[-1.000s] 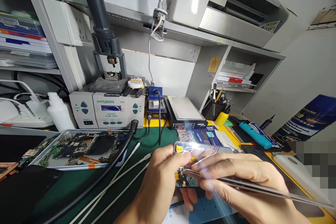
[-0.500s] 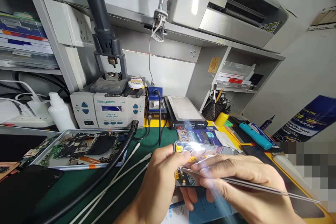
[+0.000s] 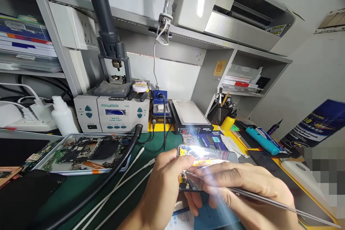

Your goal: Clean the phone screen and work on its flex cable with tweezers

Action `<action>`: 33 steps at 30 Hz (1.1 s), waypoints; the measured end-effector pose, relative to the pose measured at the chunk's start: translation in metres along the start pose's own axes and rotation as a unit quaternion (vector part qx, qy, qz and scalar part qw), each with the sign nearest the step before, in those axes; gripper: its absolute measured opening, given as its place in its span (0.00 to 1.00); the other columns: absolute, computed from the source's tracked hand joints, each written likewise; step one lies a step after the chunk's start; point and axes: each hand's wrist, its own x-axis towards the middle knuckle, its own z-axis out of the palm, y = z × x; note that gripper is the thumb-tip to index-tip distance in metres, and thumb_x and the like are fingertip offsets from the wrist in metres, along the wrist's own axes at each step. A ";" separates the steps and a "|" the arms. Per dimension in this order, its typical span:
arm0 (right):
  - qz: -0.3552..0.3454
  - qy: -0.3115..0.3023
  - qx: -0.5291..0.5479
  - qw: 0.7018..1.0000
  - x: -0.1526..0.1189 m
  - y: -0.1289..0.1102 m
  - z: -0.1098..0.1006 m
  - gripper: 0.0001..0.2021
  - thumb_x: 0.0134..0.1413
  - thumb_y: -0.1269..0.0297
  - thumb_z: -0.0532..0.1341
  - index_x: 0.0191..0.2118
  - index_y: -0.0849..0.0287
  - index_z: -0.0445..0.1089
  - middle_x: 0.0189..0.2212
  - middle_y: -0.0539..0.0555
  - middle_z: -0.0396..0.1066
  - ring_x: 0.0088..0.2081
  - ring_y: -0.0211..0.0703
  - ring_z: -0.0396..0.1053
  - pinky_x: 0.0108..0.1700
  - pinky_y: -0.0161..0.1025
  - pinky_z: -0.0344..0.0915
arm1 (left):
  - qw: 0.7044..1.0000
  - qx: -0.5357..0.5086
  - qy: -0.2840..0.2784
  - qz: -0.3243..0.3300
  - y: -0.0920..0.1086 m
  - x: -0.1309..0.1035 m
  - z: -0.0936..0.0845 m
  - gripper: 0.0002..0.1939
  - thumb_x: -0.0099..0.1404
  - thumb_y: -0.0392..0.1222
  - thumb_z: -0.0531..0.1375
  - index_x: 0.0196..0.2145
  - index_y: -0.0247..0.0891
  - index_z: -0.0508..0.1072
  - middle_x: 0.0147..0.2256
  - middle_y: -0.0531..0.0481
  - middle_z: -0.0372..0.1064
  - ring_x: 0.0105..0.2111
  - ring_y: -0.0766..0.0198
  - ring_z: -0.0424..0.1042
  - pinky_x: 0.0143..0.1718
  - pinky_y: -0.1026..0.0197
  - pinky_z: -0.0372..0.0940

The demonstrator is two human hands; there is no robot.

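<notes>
A phone-like panel (image 3: 212, 152) with a glossy, glaring surface and orange flex parts on its left is gripped by my left hand (image 3: 161, 185), thumb on top and fingers underneath. Long metal tweezers (image 3: 269, 201) lie in my right hand (image 3: 250, 187), pinched between thumb and fingers. Their tips reach the small parts near the panel's lower left. Whether the tips hold anything is too small to tell. Below the hands lies a blue and white sheet (image 3: 199, 217).
Left of the hands are white cables (image 3: 121, 183), a thick black hose (image 3: 107, 183) and a tray of circuit boards (image 3: 67, 171). Behind stand a rework station (image 3: 113, 113) and a heating plate (image 3: 191, 113). A teal tool (image 3: 262, 140) and spray can (image 3: 314, 125) are at right.
The tweezers' rear end has dipped slightly lower and to the right with my right hand. My left hand and the panel have shifted very slightly left.
</notes>
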 end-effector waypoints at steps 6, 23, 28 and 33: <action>-0.065 0.030 -0.063 0.995 0.000 -0.002 -0.002 0.18 0.49 0.80 0.68 0.44 0.52 0.77 0.36 0.48 0.83 0.36 0.38 0.82 0.44 0.21 0.74 | 1.000 -0.020 0.016 0.001 0.001 0.000 0.004 0.14 0.64 0.48 0.56 0.26 0.38 0.73 0.14 0.51 0.66 0.15 0.64 0.64 0.16 0.65 0.58; -0.056 0.037 -0.041 0.997 -0.002 0.001 0.001 0.24 0.47 0.83 0.66 0.47 0.49 0.77 0.39 0.46 0.83 0.37 0.39 0.82 0.43 0.22 0.75 | 0.999 -0.025 0.028 0.000 0.000 -0.003 0.004 0.14 0.63 0.48 0.57 0.25 0.38 0.73 0.15 0.49 0.67 0.15 0.64 0.63 0.17 0.64 0.59; -0.038 0.049 0.004 0.998 -0.001 0.001 0.004 0.24 0.47 0.82 0.65 0.46 0.46 0.78 0.38 0.46 0.83 0.35 0.40 0.82 0.39 0.24 0.77 | 0.999 -0.027 0.018 0.003 0.001 -0.003 0.004 0.14 0.64 0.47 0.56 0.26 0.38 0.73 0.16 0.49 0.68 0.15 0.65 0.62 0.17 0.64 0.59; -0.012 0.045 0.012 0.999 -0.003 0.003 0.002 0.23 0.50 0.83 0.64 0.46 0.49 0.78 0.38 0.48 0.83 0.37 0.42 0.82 0.40 0.26 0.77 | 0.999 -0.018 0.027 0.001 0.000 -0.001 0.004 0.14 0.65 0.47 0.55 0.27 0.37 0.74 0.17 0.49 0.67 0.16 0.65 0.63 0.17 0.63 0.60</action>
